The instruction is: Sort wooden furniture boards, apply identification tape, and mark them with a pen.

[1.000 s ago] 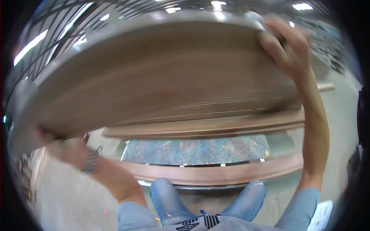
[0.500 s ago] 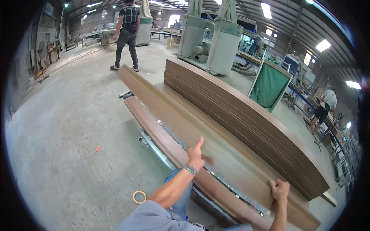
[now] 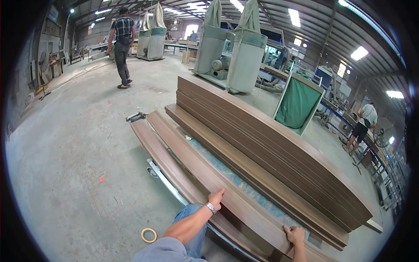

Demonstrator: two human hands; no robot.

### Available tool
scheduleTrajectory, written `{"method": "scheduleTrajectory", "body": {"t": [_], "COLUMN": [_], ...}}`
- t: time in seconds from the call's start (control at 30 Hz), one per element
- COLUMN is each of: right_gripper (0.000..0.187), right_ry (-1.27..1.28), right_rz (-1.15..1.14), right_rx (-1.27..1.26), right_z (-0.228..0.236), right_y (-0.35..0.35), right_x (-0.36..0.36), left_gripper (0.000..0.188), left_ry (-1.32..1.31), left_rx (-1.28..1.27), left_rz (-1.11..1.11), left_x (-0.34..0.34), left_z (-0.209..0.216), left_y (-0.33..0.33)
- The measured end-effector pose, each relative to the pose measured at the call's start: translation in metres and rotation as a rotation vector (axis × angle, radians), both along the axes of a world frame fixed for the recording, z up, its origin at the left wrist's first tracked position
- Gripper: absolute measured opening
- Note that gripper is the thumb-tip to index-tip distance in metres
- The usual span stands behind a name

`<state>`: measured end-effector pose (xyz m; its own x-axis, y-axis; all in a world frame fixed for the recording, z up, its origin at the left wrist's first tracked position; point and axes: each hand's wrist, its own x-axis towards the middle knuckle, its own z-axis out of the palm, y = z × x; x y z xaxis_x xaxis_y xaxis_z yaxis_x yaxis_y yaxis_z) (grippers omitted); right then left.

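A: Specify the floor and left boundary.
B: The floor (image 3: 78, 144) is scuffed grey concrete with small red marks. A grey wall (image 3: 26, 81) bounds the left side; a pedestal fan (image 3: 42, 61) stands near it.
A: Specify the overhead structure and lighting.
B: The metal roof (image 3: 316, 15) has exposed beams and bright rectangular light panels (image 3: 359, 53). A bright opening (image 3: 191, 31), window or doorway, is at the far end.
A: Specify the equipment.
B: Bag-type dust collectors (image 3: 246, 61) stand at centre rear. To their right: a framed green cloth (image 3: 299, 102), then a long bench (image 3: 335, 106).
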<state>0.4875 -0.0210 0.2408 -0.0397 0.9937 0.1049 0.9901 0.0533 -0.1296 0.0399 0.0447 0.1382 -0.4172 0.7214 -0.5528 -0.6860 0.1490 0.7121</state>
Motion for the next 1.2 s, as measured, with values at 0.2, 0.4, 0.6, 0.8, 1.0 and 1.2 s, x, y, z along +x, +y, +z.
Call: {"method": "scheduleTrajectory", "body": {"t": [0.2,0.4,0.6,0.8,1.0,1.2], "right_gripper": [0.064,0.071,0.054,0.071,0.07,0.096], "right_ry": [-0.031,0.038,-0.132,0.022,0.1,0.111], "right_rz": [-0.045,-0.042,0.054,0.077,-0.048,0.093], "right_rx": [-0.102,-0.288,0.078,-0.159,0.21,0.078], "right_z": [-0.013,-0.023,-0.034,-0.109,-0.158,-0.141], "right_y": [0.018,0.057,0.091,0.064,0.022,0.007], "right_x": [0.006,-0.001,0.022,0.037,0.021,0.009], "left_gripper": [0.067,0.046,0.044,0.054,0.103,0.101], "left_ry": [0.007,0.086,0.513,1.341,1.939,2.075], "left_rx": [-0.117,-0.115,0.098,0.116,-0.015,0.245], "left_rz": [-0.102,-0.417,-0.795,-0.829,-1.15,-1.198], "left_x": [0.002,-0.023,0.0,0.017,0.044,0.001], "left_z": [-0.046,-0.043,0.022,0.012,-0.032,-0.029], "left_y": [0.032,0.021,-0.009,-0.003,0.002,0.038]}}
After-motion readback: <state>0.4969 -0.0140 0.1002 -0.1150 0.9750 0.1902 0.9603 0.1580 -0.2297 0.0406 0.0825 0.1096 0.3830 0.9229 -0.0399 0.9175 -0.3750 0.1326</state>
